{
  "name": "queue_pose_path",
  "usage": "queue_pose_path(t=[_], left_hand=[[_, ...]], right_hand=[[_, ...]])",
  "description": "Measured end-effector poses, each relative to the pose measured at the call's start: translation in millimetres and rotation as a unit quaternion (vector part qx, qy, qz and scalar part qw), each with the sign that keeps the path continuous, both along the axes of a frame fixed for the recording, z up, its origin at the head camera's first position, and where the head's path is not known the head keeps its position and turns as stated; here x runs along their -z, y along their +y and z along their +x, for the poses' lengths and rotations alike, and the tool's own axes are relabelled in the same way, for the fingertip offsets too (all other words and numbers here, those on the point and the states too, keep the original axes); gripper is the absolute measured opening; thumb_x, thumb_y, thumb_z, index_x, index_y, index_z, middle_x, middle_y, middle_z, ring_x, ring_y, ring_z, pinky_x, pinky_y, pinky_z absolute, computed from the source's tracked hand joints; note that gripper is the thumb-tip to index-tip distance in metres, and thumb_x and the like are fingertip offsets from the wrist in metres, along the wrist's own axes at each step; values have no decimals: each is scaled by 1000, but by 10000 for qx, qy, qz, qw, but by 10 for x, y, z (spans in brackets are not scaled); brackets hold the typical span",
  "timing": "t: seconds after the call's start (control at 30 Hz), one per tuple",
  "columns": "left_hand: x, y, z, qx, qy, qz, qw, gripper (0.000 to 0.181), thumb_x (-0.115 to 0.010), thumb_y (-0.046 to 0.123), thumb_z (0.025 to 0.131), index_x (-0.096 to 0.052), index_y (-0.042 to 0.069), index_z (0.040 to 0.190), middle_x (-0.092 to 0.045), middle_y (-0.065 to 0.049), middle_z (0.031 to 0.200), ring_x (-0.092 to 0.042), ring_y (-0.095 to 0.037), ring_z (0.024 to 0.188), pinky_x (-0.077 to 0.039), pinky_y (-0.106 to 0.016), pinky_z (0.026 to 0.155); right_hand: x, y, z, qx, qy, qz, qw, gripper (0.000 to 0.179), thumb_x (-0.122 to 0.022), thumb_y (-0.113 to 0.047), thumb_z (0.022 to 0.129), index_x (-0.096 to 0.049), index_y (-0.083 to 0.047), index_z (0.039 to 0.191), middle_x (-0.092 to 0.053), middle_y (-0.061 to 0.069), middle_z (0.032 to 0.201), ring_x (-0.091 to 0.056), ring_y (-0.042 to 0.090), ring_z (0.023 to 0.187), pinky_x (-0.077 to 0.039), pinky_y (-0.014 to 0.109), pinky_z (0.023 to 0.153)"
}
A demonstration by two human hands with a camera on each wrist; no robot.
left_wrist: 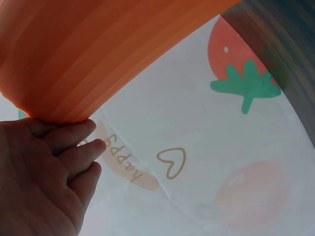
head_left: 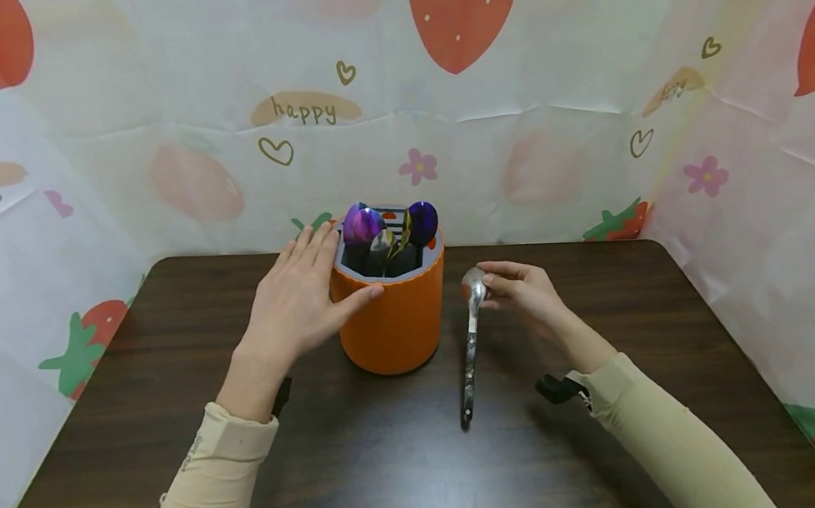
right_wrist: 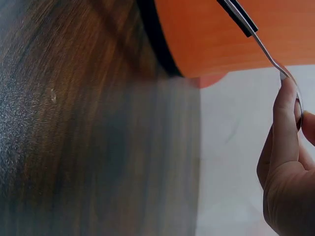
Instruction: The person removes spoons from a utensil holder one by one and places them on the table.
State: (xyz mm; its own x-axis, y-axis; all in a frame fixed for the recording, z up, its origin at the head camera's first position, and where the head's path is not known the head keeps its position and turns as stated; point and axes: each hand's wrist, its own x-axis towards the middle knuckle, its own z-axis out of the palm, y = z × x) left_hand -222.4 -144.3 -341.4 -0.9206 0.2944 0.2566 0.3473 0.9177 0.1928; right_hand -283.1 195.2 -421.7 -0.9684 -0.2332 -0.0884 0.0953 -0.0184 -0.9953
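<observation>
An orange round utensil holder [head_left: 395, 327] with a light grey top stands on the table. Several shiny purple and metallic utensils [head_left: 422, 223] poke up out of it. My left hand [head_left: 299, 296] rests against the holder's left rim, fingers stretched along the back and thumb at the front. In the left wrist view, fingertips of that hand [left_wrist: 54, 172] touch the orange wall. To the right of the holder, my right hand [head_left: 521, 291] pinches a spoon [head_left: 470, 356] by its bowl. Its dark, marbled handle points down toward me; whether the tip touches the table cannot be told.
The dark wooden table [head_left: 372, 476] reaches back to a white cloth backdrop [head_left: 379, 140] printed with strawberries, hearts and flowers. The same cloth hangs along both sides. Black straps [head_left: 560, 388] sit at the wrists.
</observation>
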Motion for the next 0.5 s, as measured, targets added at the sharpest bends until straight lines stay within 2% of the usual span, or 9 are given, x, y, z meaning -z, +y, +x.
queue_pose_path(t=[0.17,0.27,0.4,0.5], left_hand=[[9,0,-7,-6,23,-7,10000,107,-46,81,94,-23,5,166,-23,-14,172,-18,-34,159,-14,-49,130],[8,3,-8,-8,3,-31,10000,108,-45,81,93,-23,5,166,-23,-14,172,-18,-35,159,-15,-49,130],[2,4,-9,-19,-17,-53,10000,108,-44,82,93,-22,5,166,-22,-14,172,-17,-34,159,-14,-49,130],[3,1,-11,-28,-26,-67,10000,109,-43,83,93,-22,5,166,-21,-14,172,-16,-34,159,-14,-49,130]], right_hand=[[142,-32,-76,83,-218,-160,9996,44,-57,-3,106,-50,11,147,-66,5,98,-69,12,84,-63,27,79],[212,-55,-114,101,-301,-141,9994,45,-56,-2,106,-49,12,148,-67,4,95,-69,11,83,-63,27,79],[291,-109,-178,113,-405,-146,9990,43,-55,-1,106,-50,13,147,-66,4,98,-69,11,83,-63,26,79],[339,-155,-223,107,-514,-162,9985,42,-55,-1,106,-50,13,146,-66,8,106,-69,11,84,-63,27,81]])
